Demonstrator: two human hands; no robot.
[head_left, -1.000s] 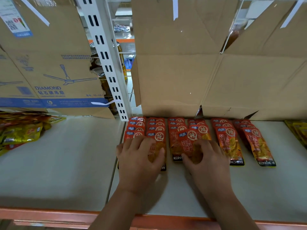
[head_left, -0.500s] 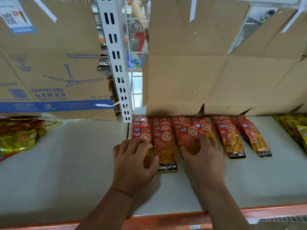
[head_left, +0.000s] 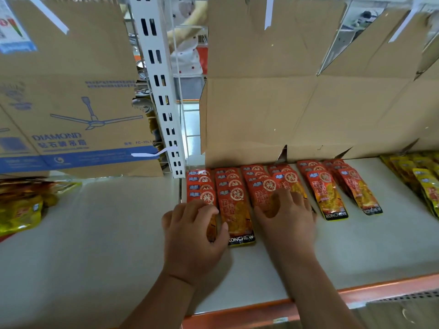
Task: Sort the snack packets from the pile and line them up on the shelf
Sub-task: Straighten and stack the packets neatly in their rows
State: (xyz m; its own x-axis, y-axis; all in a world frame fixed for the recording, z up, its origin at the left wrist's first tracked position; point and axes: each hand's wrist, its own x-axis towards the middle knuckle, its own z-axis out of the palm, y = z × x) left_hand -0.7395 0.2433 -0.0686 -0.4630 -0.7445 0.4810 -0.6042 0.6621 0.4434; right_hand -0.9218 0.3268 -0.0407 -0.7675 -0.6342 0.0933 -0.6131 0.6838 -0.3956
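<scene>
A brown carton (head_left: 71,103) printed with a blue ceiling fan and the word DIAMOND fills ten o'clock, a strip of white tape (head_left: 152,152) hanging off its lower right edge. Just right of it, at eleven o'clock, a white slotted upright (head_left: 155,74) rises, and through the gap beside it shows a person (head_left: 187,58) in a white garment dotted with red stars. Plain creased cardboard sheets (head_left: 261,103) stand from one to three o'clock.

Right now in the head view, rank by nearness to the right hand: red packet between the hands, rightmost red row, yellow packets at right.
1. Red packet between the hands, left of the right hand.
2. Rightmost red row, to its right.
3. Yellow packets, far right.
</scene>
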